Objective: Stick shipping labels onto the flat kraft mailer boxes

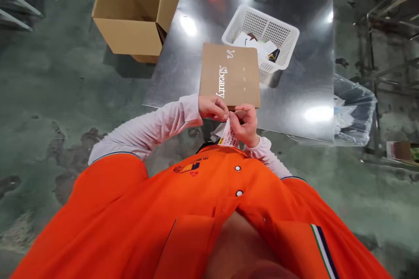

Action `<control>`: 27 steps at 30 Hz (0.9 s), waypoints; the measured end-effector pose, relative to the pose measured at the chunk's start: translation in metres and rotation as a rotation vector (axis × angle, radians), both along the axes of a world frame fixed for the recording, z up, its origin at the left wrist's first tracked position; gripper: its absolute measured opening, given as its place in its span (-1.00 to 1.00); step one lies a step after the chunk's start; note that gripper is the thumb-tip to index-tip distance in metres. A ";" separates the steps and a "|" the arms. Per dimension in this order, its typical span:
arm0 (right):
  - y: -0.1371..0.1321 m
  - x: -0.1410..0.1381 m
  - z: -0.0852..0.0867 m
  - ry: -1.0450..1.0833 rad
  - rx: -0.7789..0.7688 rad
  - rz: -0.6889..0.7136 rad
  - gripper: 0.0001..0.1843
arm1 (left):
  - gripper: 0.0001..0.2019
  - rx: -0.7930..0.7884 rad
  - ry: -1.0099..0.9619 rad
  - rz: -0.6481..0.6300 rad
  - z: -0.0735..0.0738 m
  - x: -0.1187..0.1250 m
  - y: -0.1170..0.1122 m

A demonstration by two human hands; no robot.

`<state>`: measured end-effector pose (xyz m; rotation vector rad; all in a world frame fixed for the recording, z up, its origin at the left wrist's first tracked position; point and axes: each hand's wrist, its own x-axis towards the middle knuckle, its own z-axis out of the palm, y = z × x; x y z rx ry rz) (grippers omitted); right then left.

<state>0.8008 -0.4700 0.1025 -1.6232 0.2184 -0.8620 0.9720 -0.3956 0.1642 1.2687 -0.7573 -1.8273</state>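
Note:
My left hand (214, 108) and my right hand (245, 124) meet in front of my chest, at the near edge of the steel table. Fingers of both are pinched together at the top end of a white printed label (228, 134), which hangs down toward my shirt. It has small print and a yellow patch; its lower end is hidden by the shirt. Just beyond my fingers lies a closed brown cardboard box (240, 67) with white "beauty" lettering, flat on the table.
A white perforated plastic basket (293, 37) holding papers and cards stands behind the box on the steel table (294, 100). To the left is a large open carton (131, 37). A clear plastic bag (362, 100) with paper scraps hangs at the table's right side.

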 end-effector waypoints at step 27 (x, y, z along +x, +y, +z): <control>-0.118 -0.043 0.008 0.027 -0.429 0.451 -0.81 | -0.68 -0.174 0.037 0.683 -0.061 -0.090 -0.014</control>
